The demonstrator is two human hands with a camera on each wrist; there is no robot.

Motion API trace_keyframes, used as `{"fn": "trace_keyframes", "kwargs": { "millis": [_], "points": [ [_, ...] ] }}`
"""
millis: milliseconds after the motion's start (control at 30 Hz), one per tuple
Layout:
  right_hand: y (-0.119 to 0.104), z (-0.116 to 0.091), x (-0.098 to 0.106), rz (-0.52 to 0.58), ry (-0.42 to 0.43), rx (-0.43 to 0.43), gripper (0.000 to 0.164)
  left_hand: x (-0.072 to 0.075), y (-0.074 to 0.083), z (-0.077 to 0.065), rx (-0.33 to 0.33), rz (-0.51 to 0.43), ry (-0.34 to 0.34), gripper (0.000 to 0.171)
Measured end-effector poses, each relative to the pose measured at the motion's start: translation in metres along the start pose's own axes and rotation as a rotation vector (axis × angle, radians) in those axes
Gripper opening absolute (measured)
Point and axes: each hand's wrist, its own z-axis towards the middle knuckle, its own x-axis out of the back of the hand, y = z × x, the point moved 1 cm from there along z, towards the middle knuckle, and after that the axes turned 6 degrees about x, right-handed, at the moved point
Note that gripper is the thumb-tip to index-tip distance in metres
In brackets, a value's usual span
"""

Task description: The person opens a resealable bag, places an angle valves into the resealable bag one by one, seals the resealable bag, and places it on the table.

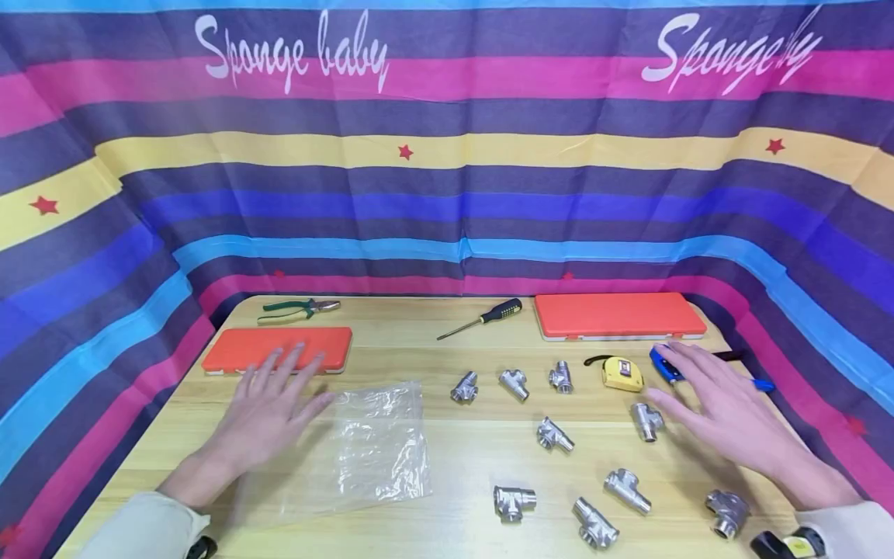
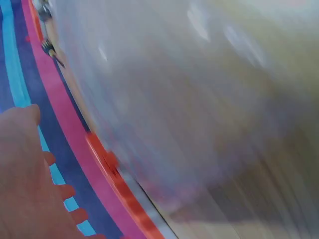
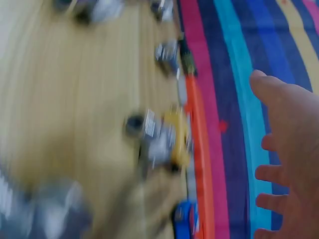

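Observation:
My left hand (image 1: 261, 415) hovers with spread fingers over the left part of the table, beside a clear plastic bag (image 1: 380, 446) that lies flat. In the left wrist view the bag (image 2: 164, 99) fills much of the picture, blurred. My right hand (image 1: 733, 419) is held above the right side, fingers extended and holding nothing. Near its thumb lies a metal tee fitting (image 1: 648, 421); a blue-handled tool (image 1: 667, 363) is partly hidden behind its fingers. Several more tee fittings, such as one (image 1: 514, 502) at the front and one (image 1: 728, 512) below the right hand, are scattered around.
Along the back are green-handled pliers (image 1: 300, 309), a screwdriver (image 1: 485, 317) and a long red case (image 1: 618, 314). A smaller red case (image 1: 317, 347) sits behind the left hand. A yellow tape measure (image 1: 621, 373) lies at right. Striped cloth (image 1: 461, 178) encloses the table's back and sides.

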Motion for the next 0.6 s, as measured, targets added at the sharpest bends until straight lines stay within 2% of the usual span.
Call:
{"fn": "trace_keyframes", "kwargs": {
  "millis": [133, 333, 467, 600],
  "points": [
    [-0.034, 0.023, -0.003, 0.05, -0.018, 0.04, 0.076, -0.005, 0.028, -0.004, -0.076, -0.027, 0.014, 0.074],
    [-0.081, 0.055, -0.014, 0.172, -0.057, 0.079, 0.067, -0.02, 0.064, -0.013, -0.184, -0.061, -0.032, 0.079],
    [-0.111, 0.074, -0.027, 0.241, -0.065, 0.137, 0.062, -0.031, 0.08, -0.017, -0.201, -0.1, -0.114, 0.085],
    [-0.144, 0.088, -0.045, 0.278, -0.097, 0.22, 0.056, -0.041, 0.089, -0.021, -0.19, -0.107, -0.183, 0.086]
  ]
}}
